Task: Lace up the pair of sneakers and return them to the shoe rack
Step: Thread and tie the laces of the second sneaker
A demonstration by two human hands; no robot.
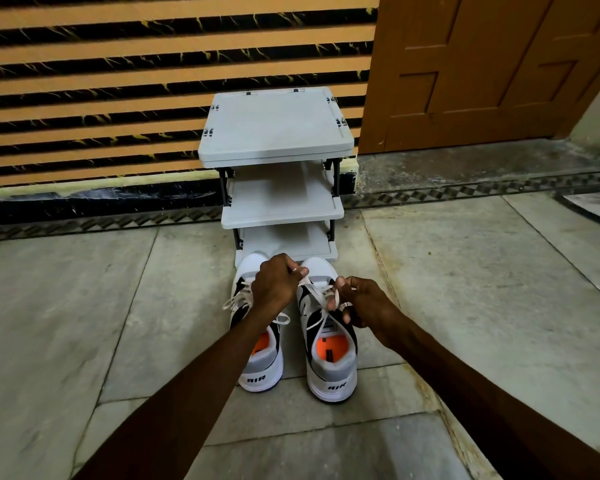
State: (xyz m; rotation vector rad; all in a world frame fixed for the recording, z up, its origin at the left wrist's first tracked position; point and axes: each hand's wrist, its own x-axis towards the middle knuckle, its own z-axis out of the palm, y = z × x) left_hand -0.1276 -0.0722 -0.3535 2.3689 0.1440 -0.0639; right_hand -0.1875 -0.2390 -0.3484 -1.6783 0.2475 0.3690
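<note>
Two white and black sneakers with orange insoles stand side by side on the floor, heels toward me: the left sneaker (261,365) and the right sneaker (331,362). Both hands work over the right sneaker's white lace (321,299). My left hand (276,284) pinches one lace end above the toe. My right hand (364,304) grips the other lace end by the tongue. The left sneaker's lace (238,299) lies loose across its top. Just beyond the toes, the grey three-shelf shoe rack (278,133) rises with nothing on its shelves.
The rack backs against a wall of black and orange stripes (118,98). A brown wooden door (482,64) is at the right, above a dark stone threshold. The floor is pale stone tiles (84,323).
</note>
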